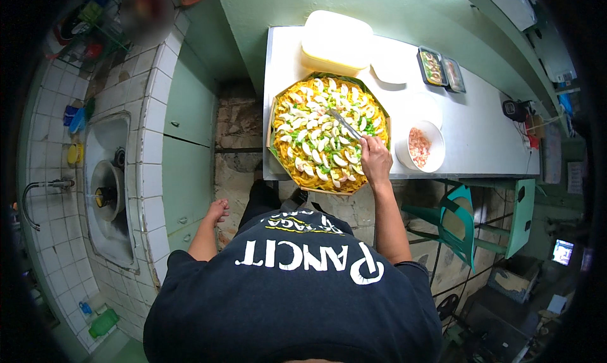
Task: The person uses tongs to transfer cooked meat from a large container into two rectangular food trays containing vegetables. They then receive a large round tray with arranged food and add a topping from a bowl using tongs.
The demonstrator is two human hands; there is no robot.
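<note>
A large eight-sided tray [272, 149] sits on the white table, filled with yellow-orange noodles [289, 164]. White egg slices [316, 155] and chopped greens [323, 175] cover the noodles. Over the tray's right side, my right hand [377, 160] is closed around metal tongs [346, 124], whose tips reach the topping near the middle. Whether the tips pinch anything is too small to tell. Just right of that hand stands a white tub [436, 162] of small pink pieces [418, 147]. My left hand [218, 210] hangs low beside my body, fingers loosely bent and apart, holding nothing visible.
Behind the tray stands a big pale container [337, 40], with a white lid [389, 73] beside it. Two small dark packs [432, 67] lie farther right on the table [487, 135]. A green chair [456, 221] stands below the table's right end; a sink [96, 229] is at left.
</note>
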